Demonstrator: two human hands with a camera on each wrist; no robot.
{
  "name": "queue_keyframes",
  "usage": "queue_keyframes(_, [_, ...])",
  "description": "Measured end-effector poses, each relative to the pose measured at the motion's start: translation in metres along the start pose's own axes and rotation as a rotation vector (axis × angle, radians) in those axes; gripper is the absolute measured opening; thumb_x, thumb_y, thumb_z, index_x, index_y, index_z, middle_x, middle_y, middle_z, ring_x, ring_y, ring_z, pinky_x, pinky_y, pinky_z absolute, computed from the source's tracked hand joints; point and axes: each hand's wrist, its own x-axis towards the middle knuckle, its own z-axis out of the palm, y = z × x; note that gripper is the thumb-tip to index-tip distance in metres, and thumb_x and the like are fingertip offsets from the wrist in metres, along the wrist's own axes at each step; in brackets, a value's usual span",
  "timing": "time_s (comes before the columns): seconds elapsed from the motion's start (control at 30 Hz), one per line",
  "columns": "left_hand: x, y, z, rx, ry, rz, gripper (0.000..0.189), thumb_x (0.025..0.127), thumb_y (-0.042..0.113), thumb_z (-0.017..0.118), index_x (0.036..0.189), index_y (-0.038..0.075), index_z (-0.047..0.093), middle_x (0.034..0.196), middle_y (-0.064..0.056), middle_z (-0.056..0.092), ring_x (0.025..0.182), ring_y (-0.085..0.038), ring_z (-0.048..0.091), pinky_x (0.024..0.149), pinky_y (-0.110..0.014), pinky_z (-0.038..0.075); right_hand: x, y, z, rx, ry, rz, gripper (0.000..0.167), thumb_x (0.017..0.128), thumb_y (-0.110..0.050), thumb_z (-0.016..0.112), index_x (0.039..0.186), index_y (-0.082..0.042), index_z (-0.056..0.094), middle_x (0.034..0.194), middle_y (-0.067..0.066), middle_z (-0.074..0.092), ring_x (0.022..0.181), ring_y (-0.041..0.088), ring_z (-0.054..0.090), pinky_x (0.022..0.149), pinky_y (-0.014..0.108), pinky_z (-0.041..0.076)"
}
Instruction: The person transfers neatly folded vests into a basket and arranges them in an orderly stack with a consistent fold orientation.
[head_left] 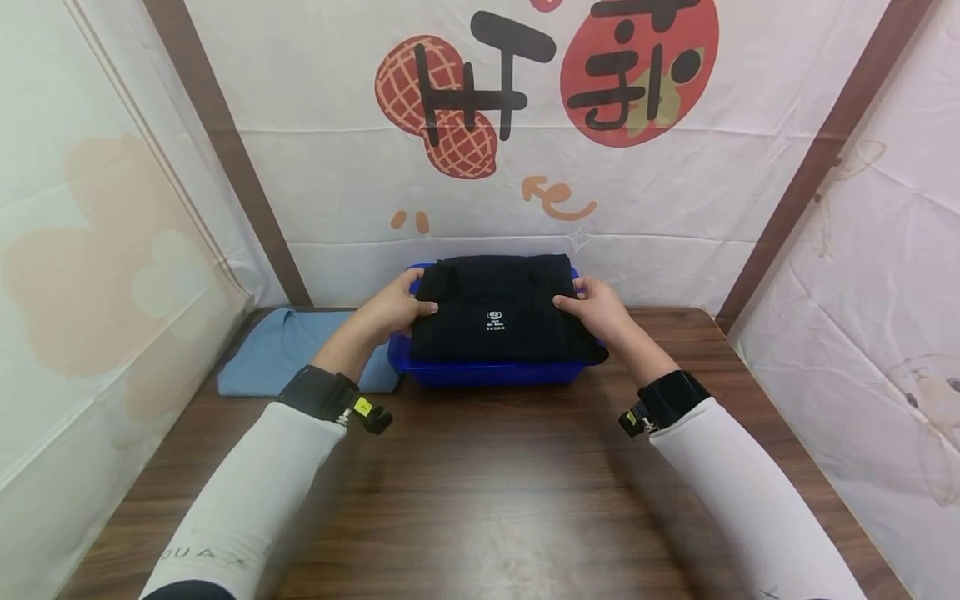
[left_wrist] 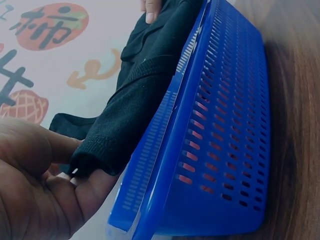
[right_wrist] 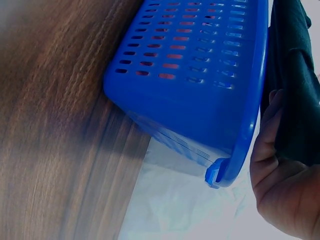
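A folded black T-shirt with a small white print lies level over the mouth of a blue plastic basket. My left hand grips its left edge, thumb on top and fingers underneath. At the opposite edge my right hand holds the cloth the same way. In the left wrist view, the T-shirt is above the rim of the slotted basket. The right wrist view shows the fabric over my fingers, beside the basket. Something pinkish shows through the slots.
A light-blue garment lies flat on the wooden table, left of the basket and partly behind my left forearm. Printed white fabric walls rise behind the table and on both sides.
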Motion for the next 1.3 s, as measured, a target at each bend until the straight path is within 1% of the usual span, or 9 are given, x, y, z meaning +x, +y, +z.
queue_keyframes(0.23, [0.006,0.001,-0.001,0.037,0.028,0.013,0.059,0.106,0.007,0.054,0.158,0.016,0.027,0.132,-0.024,0.056,0.093,-0.029,0.070,0.072,-0.040,0.061,0.006,-0.003,0.003,0.004,0.030,-0.038,0.042,0.099,-0.034,0.069,0.121,-0.001,0.055,0.118,0.013,0.055,0.105,0.028,0.052,0.092,0.042,0.046])
queue_keyframes(0.3, [0.007,0.002,-0.001,0.051,0.037,0.012,0.060,0.106,0.007,0.054,0.158,0.017,0.026,0.132,-0.023,0.055,0.091,-0.028,0.070,0.071,-0.040,0.061,0.009,-0.003,0.003,-0.003,0.041,-0.045,0.040,0.099,-0.033,0.069,0.118,-0.002,0.055,0.114,0.012,0.054,0.100,0.027,0.051,0.088,0.039,0.045])
queue_keyframes(0.4, [0.009,0.003,-0.001,0.060,0.045,0.012,0.056,0.106,0.007,0.054,0.155,0.017,0.029,0.131,-0.022,0.055,0.089,-0.028,0.070,0.070,-0.040,0.061,0.013,-0.002,0.004,-0.031,0.057,-0.054,0.039,0.098,-0.033,0.070,0.116,-0.002,0.055,0.112,0.011,0.054,0.099,0.026,0.050,0.086,0.039,0.044])
queue_keyframes(0.57, [0.015,0.004,-0.002,0.059,0.049,0.007,0.053,0.105,0.006,0.054,0.152,0.016,0.033,0.132,-0.022,0.054,0.090,-0.028,0.069,0.068,-0.039,0.060,0.019,-0.002,0.005,-0.061,0.061,-0.044,0.045,0.098,-0.033,0.069,0.123,0.001,0.054,0.124,0.017,0.056,0.111,0.030,0.051,0.097,0.046,0.044])
queue_keyframes(0.67, [0.018,0.003,-0.003,0.061,0.052,-0.004,0.056,0.105,0.006,0.055,0.155,0.017,0.031,0.135,-0.022,0.052,0.092,-0.029,0.068,0.067,-0.039,0.059,0.022,-0.004,0.005,-0.083,0.062,-0.034,0.051,0.098,-0.034,0.069,0.130,0.002,0.052,0.136,0.020,0.054,0.124,0.032,0.051,0.105,0.049,0.043])
queue_keyframes(0.8, [0.023,0.001,-0.005,0.068,0.051,-0.014,0.060,0.105,0.006,0.055,0.158,0.018,0.028,0.141,-0.023,0.049,0.094,-0.030,0.067,0.068,-0.039,0.059,0.024,-0.007,0.006,-0.127,0.068,-0.040,0.053,0.098,-0.035,0.070,0.132,0.001,0.052,0.143,0.022,0.054,0.132,0.036,0.051,0.108,0.051,0.043])
queue_keyframes(1.07, [0.026,-0.001,-0.004,0.112,0.098,-0.007,0.069,0.103,0.004,0.057,0.162,0.018,0.023,0.144,-0.023,0.047,0.094,-0.031,0.067,0.067,-0.040,0.060,0.028,-0.008,0.009,-0.158,0.073,-0.050,0.048,0.097,-0.035,0.070,0.124,0.000,0.053,0.135,0.021,0.057,0.127,0.035,0.054,0.105,0.050,0.044])
queue_keyframes(1.13, [0.026,-0.001,-0.002,0.115,0.110,-0.007,0.068,0.103,0.004,0.057,0.161,0.018,0.024,0.144,-0.023,0.046,0.094,-0.032,0.066,0.066,-0.040,0.060,0.029,-0.007,0.010,-0.161,0.072,-0.044,0.047,0.098,-0.035,0.069,0.125,-0.001,0.053,0.136,0.021,0.057,0.128,0.035,0.053,0.105,0.050,0.044])
queue_keyframes(1.3, [0.026,-0.001,0.002,0.126,0.127,-0.012,0.066,0.103,0.003,0.058,0.159,0.018,0.028,0.141,-0.023,0.048,0.091,-0.031,0.067,0.064,-0.040,0.061,0.030,-0.004,0.012,-0.182,0.080,-0.036,0.045,0.098,-0.035,0.070,0.122,-0.001,0.054,0.129,0.019,0.058,0.121,0.034,0.055,0.101,0.050,0.045])
